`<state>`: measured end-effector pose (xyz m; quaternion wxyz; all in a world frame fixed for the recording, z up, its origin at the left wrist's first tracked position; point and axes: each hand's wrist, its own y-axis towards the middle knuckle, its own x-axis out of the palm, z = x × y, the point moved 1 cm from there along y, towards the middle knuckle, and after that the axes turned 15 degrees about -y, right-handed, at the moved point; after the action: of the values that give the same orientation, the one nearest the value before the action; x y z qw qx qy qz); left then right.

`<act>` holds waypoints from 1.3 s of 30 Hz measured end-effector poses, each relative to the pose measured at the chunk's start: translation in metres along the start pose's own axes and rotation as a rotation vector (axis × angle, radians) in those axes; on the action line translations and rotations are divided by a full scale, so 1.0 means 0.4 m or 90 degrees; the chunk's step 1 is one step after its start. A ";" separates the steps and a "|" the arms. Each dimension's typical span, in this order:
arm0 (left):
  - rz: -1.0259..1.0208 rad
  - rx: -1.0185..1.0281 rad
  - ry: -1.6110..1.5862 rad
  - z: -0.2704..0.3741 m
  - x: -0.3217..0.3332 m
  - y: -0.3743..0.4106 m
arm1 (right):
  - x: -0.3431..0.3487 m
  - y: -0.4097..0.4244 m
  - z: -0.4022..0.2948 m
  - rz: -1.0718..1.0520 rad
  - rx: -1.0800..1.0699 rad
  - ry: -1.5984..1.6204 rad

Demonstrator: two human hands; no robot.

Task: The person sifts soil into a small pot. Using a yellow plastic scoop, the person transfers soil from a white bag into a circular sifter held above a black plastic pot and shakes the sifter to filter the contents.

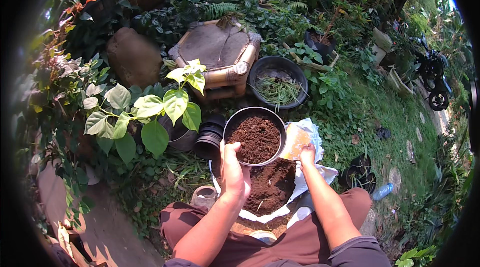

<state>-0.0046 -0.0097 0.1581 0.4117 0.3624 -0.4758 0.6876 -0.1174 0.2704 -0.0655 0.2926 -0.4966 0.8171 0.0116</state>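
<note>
My left hand [234, 173] grips the left side of a round black plant pot [282, 124], which is filled almost to the rim with dark brown soil [258, 139]. My right hand [308, 153] is closed on a flat orange and white piece [296, 141], whose material I cannot tell, just right of the pot. Below both hands lies an opened white plastic sack [296, 192] with a heap of the same loose soil [268, 188] in it. The fingers of my left hand are partly hidden behind the pot.
Stacked black pots [208, 137] lie left of the held pot. Beyond stand a black basin [305, 87] with cut grass and a bamboo stool [217, 46]. A leafy branch [150, 106] reaches in from the left. A plastic bottle [383, 191] lies at the right.
</note>
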 end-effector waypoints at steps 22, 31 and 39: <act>0.031 0.040 0.066 0.029 -0.012 0.037 | 0.190 -0.151 0.334 -0.250 0.281 0.053; -0.009 0.091 0.042 0.023 -0.001 0.027 | 0.172 -0.149 0.391 -0.259 0.255 0.296; -0.004 0.110 0.059 0.037 0.001 0.007 | 0.152 -0.185 0.322 -0.269 0.180 0.330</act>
<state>-0.0059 -0.0242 0.1616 0.4026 0.3653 -0.3941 0.7411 -0.0171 0.2238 -0.1819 0.1376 -0.5954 0.7370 -0.2886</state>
